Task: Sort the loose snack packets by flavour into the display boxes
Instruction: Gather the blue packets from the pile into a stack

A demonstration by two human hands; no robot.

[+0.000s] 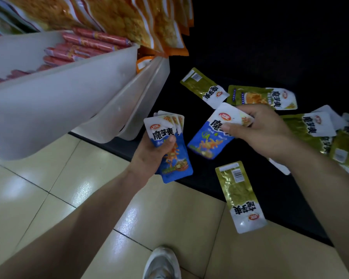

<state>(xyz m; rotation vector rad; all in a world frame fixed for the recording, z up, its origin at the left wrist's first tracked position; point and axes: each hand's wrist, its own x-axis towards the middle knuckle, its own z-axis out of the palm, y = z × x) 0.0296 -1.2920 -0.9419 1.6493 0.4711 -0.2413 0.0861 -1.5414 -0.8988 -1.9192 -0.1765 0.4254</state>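
Blue packets (170,146) fanned in left hand (153,156), one blue packet (214,135) pinched in right hand (260,131); green packets (262,97) scattered across black shelf (290,198).

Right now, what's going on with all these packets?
A person is sorting snack packets by colour. The left hand grips a fanned stack of blue packets, and the right hand pinches one more blue packet by its top edge, close beside the stack. Green packets lie scattered on the dark surface, unsorted. A white bin of red sausages sits to the left.
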